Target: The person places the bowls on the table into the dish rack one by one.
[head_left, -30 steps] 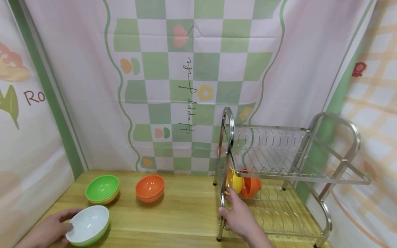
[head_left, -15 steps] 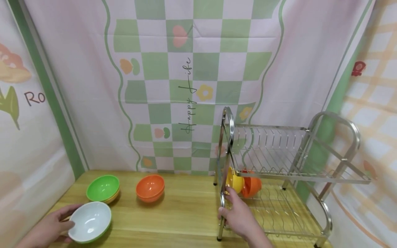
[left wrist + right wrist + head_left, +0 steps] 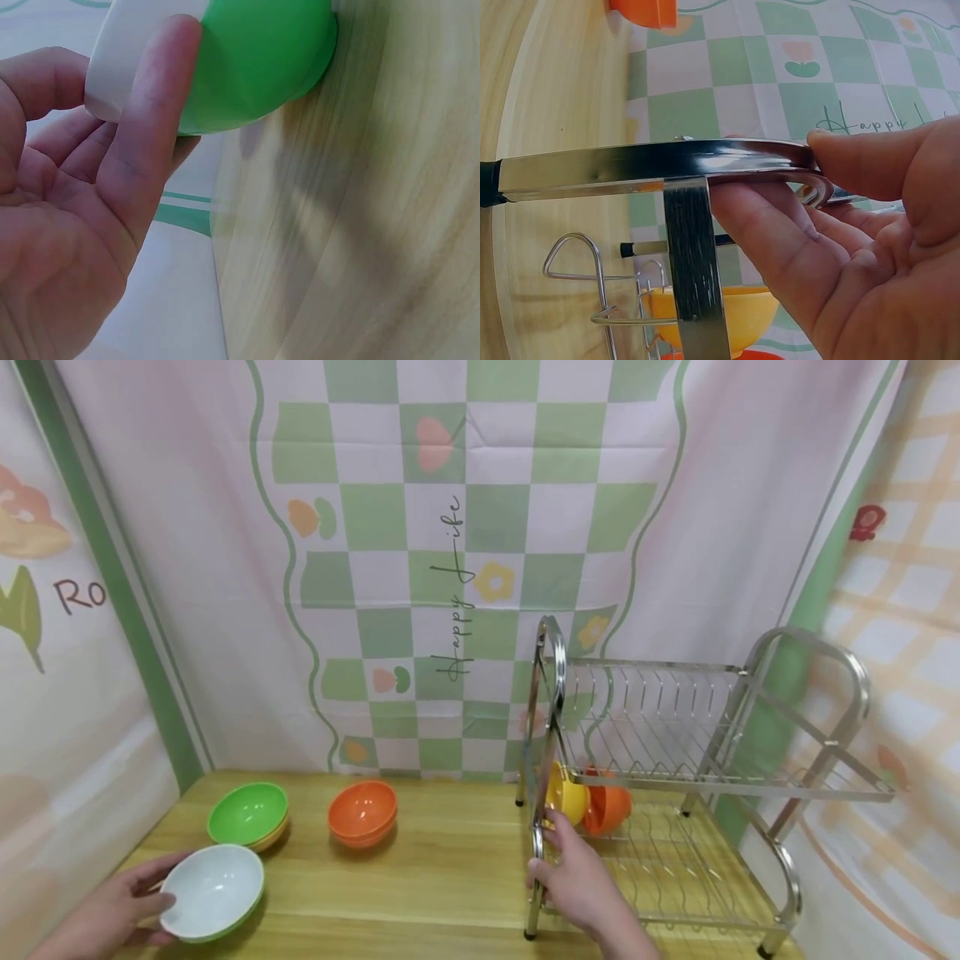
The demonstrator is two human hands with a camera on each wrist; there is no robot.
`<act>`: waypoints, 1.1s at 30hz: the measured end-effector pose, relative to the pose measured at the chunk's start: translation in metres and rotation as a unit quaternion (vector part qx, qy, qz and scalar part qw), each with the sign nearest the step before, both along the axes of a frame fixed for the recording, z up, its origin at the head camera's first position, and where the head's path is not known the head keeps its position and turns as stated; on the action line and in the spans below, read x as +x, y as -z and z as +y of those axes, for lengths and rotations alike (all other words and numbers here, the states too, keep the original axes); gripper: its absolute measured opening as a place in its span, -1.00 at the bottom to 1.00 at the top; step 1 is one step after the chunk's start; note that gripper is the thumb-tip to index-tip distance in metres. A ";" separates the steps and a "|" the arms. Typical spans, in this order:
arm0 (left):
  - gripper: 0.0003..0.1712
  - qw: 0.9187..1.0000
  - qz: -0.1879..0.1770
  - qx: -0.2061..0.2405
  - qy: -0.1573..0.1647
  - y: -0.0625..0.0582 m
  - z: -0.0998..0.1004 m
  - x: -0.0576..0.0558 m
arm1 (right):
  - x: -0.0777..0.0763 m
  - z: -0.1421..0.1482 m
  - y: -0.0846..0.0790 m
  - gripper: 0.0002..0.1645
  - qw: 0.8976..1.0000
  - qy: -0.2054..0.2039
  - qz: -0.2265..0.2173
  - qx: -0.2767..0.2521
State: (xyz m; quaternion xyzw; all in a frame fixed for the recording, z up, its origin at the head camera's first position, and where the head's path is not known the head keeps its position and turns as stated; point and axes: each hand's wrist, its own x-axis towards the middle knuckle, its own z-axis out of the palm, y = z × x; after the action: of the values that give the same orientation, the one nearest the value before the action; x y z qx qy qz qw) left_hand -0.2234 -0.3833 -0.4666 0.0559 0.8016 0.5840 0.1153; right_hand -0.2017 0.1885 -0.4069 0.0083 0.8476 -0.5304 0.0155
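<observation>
My left hand (image 3: 123,897) pinches the rim of a bowl (image 3: 213,893), white inside and green outside, at the table's front left. In the left wrist view the bowl's green side (image 3: 255,67) shows, its foot close over the wood, with thumb and fingers at the white rim. My right hand (image 3: 573,881) grips the left front upright of a two-tier metal dish rack (image 3: 652,785). The right wrist view has the thumb and fingers on either side of that curved steel tube (image 3: 735,156). A yellow bowl (image 3: 572,800) and an orange bowl (image 3: 611,806) stand on edge in the lower tier.
Behind the held bowl sits a green bowl (image 3: 249,812) stacked on a yellowish one (image 3: 273,837). Stacked orange bowls (image 3: 363,814) stand to their right on the wooden table (image 3: 442,877). A checked curtain (image 3: 495,527) hangs along the back.
The white and green bowl in my left hand has shifted slightly away from me, toward the green bowl. My right hand has stayed on the rack.
</observation>
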 end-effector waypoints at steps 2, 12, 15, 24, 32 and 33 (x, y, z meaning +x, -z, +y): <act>-0.31 1.000 -0.004 0.009 -0.002 0.000 -0.002 0.000 | 0.001 -0.001 0.000 -0.06 1.000 -0.001 0.001 -0.002; -0.33 1.000 0.002 0.000 -0.027 0.001 -0.006 0.001 | -0.001 -0.001 -0.001 -0.08 1.000 0.000 0.002 0.002; -0.38 1.000 0.007 0.022 -0.021 0.003 -0.009 0.001 | -0.001 -0.001 -0.001 -0.08 1.000 0.000 0.002 0.003; -0.21 0.989 0.026 0.140 0.039 0.002 -0.017 0.001 | -0.001 0.001 0.000 -0.10 1.000 -0.001 0.001 -0.001; -0.24 0.974 0.066 0.212 0.042 0.001 -0.015 -0.003 | -0.002 0.001 0.000 -0.10 1.000 -0.004 -0.005 -0.006; -0.26 0.974 0.060 0.215 0.049 0.000 -0.014 -0.003 | -0.002 0.001 0.000 -0.10 1.000 -0.003 -0.005 -0.006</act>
State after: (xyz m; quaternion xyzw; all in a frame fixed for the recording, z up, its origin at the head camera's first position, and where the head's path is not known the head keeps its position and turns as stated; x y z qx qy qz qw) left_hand -0.2267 -0.3972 -0.4662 0.1534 0.6592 0.7317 0.0811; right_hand -0.2036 0.1896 -0.4070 0.0082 0.8444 -0.5352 0.0215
